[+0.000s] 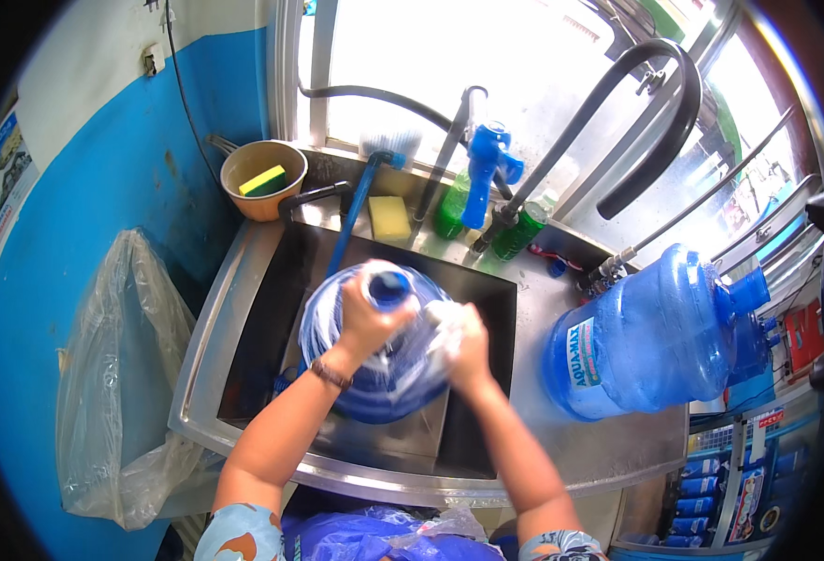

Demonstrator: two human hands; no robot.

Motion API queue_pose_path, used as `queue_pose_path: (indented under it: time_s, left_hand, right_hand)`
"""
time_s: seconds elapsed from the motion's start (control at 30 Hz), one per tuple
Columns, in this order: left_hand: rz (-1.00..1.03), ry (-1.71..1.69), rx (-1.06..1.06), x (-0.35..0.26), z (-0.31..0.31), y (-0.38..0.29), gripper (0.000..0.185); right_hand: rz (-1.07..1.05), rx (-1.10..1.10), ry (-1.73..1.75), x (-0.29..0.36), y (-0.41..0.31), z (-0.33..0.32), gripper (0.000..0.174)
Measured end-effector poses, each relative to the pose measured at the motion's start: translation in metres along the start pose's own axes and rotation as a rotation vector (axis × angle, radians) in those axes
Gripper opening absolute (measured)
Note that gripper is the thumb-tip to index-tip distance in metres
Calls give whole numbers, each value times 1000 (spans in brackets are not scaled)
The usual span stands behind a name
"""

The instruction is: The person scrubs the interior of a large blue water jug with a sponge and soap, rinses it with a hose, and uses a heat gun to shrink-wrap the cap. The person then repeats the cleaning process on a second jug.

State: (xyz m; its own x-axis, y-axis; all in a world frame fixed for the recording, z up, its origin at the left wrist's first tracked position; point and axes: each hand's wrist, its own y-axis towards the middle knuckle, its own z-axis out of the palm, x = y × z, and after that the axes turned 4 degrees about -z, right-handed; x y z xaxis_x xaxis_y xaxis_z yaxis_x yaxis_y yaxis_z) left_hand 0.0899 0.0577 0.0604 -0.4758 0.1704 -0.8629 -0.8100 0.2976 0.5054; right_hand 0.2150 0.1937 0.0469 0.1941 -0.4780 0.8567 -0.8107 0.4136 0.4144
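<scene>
A large blue water jug [392, 394], streaked with white suds, stands in the stainless steel sink basin [478, 428] with its neck towards me. Around that neck my left hand [366, 319] is closed, a brown bracelet on its wrist. My right hand [471, 347] presses a white, foamy scrubbing pad or cloth [445, 324] against the jug's right side. Motion blurs both hands, and which kind of pad it is cannot be made out. Part of the jug's shoulder is hidden behind my hands.
Right of the basin, another blue jug [636, 343] stands on the counter. Behind are a blue-handled brush [353, 217], yellow sponge [389, 218], green bottles [520, 233], blue tap fitting [485, 168] and black curved pipe [685, 91]. A pot [261, 200] holds another sponge; a plastic bag [124, 393] hangs left.
</scene>
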Motion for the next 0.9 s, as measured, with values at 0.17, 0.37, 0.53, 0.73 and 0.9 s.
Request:
queue_pose_path:
  time_s: [0.17, 0.37, 0.53, 0.73, 0.9]
  left_hand:
    - [74, -324, 908, -35, 30, -43, 42]
    - [-60, -302, 721, -13, -14, 0, 46]
    - [-268, -115, -240, 27, -32, 22, 28]
    - [-106, 98, -324, 32, -15, 3, 50]
    - [-336, 28, -444, 36, -48, 16, 30]
  right_hand:
    - [-476, 676, -230, -39, 70, 2, 25]
    - [-53, 250, -209, -16, 67, 1, 22]
    - [-526, 225, -378, 9, -3, 7, 30]
    - [-213, 42, -358, 10, 35, 40, 14]
    - [-691, 292, -570, 17, -63, 83, 21]
